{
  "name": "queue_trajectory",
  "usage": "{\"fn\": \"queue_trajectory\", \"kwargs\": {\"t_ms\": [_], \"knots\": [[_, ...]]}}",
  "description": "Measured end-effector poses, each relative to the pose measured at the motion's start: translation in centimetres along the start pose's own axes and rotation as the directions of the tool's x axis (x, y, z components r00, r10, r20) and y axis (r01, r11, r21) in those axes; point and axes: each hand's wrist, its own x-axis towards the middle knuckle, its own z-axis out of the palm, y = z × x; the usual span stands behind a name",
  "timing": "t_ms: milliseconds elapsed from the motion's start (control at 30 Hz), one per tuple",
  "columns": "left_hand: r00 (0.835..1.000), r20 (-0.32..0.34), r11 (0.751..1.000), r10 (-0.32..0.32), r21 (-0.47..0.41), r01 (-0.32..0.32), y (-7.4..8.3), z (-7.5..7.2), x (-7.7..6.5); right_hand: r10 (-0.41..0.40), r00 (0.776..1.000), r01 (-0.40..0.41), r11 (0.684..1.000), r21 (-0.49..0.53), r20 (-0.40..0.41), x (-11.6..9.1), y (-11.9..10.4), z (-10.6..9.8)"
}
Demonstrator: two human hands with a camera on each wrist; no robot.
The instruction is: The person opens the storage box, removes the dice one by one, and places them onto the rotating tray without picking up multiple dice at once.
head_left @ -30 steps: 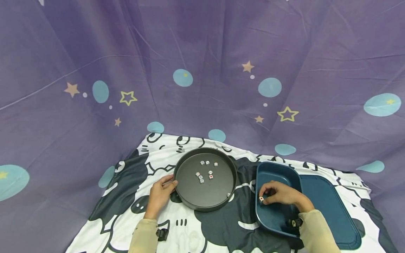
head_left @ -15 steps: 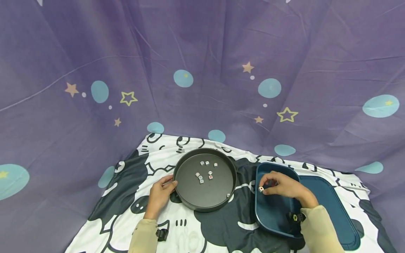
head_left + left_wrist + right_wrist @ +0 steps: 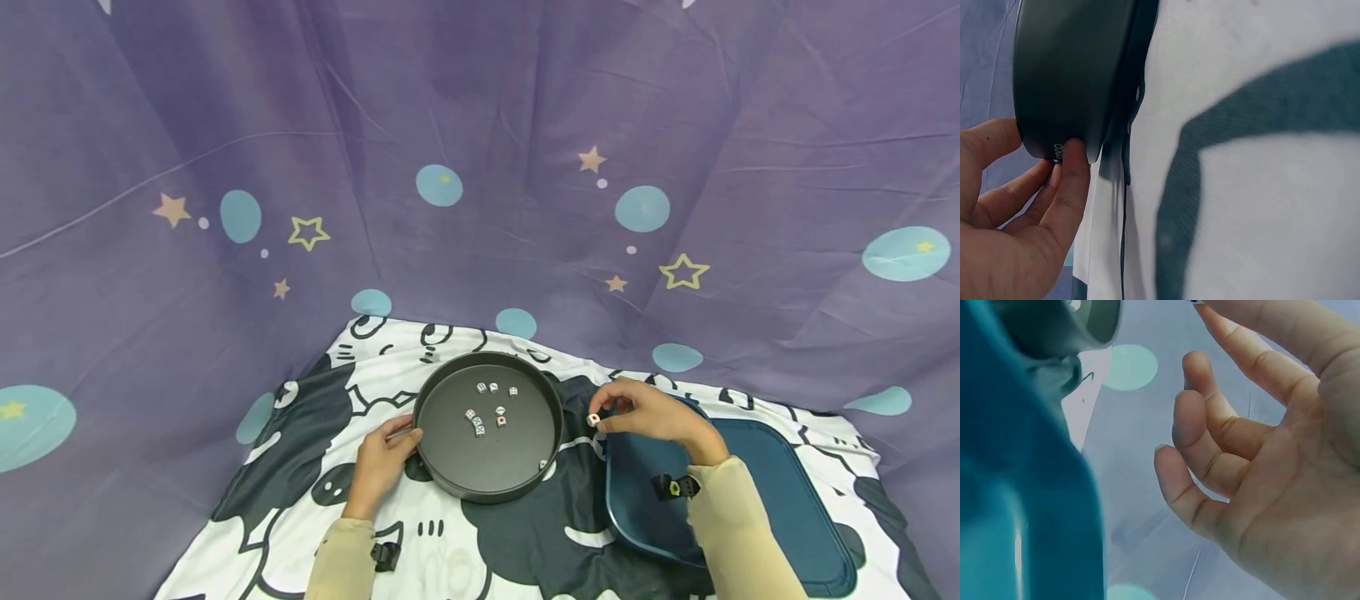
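A white die (image 3: 593,420) is pinched between the thumb and index finger of my right hand (image 3: 652,412), above the left rim of the blue container (image 3: 633,500). In the right wrist view, the other fingers of the right hand (image 3: 1272,469) are loosely bent, and the die is barely visible at the top edge. My left hand (image 3: 380,467) grips the left rim of a round dark pan (image 3: 472,475). The left wrist view has its thumb and fingers on the wall of the pan (image 3: 1066,75). Several white dice (image 3: 478,427) lie in the pan, one die (image 3: 543,464) against its right wall.
A blue lid or flat tray (image 3: 787,500) lies to the right of the container, partly under the right sleeve (image 3: 742,517). A black-and-white patterned cloth (image 3: 435,550) covers the surface. Behind it hangs a purple curtain (image 3: 480,250) with stars and ovals.
My right hand has risen out of the blue container and moved left toward the pan, carrying the die. The left hand and the pan have stayed in place.
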Motion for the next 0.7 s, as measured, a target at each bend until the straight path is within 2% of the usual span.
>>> {"fn": "queue_trajectory", "kwargs": {"t_ms": [233, 400, 700], "knots": [[1.0, 0.001, 1.0, 0.0, -0.005, 0.0, 0.1, 0.0, -0.1, 0.031, 1.0, -0.031, 1.0, -0.003, -0.006, 2.4, -1.3, 0.1], [1.0, 0.003, 1.0, 0.004, -0.007, -0.004, 0.2, 0.0, -0.2, -0.007, 1.0, 0.007, 1.0, -0.023, -0.028, 4.2, -1.9, 0.4], [1.0, -0.003, 1.0, -0.001, -0.001, 0.001, 0.3, 0.0, -0.2, -0.032, 0.999, 0.032, 0.999, 0.012, -0.02, 7.1, -2.6, 1.5]]}}
